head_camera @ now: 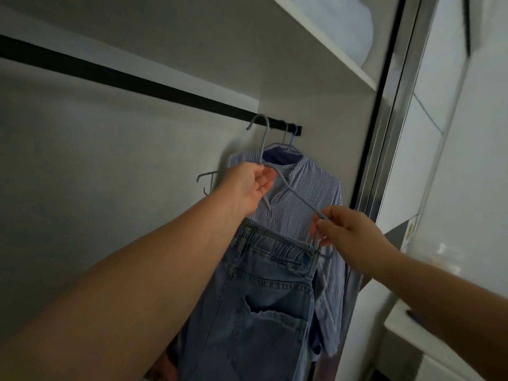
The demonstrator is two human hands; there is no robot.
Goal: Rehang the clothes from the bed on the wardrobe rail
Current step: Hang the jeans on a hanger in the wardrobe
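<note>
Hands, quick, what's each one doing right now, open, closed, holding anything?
Left hand: closed on the neck of the jeans hanger.
Right hand: pinching that hanger's right end, jeans hanging below.

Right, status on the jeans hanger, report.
Left hand grips hanger near its neck, right hand pinches its end. Jeans on it; hook at the rail, seating unclear. Striped shirt hangs close behind.

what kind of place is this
Most likely the inside of a bedroom wardrobe: a black rail carries a hung striped shirt, a white shelf sits above, and both hands lift jeans on a hanger.
</note>
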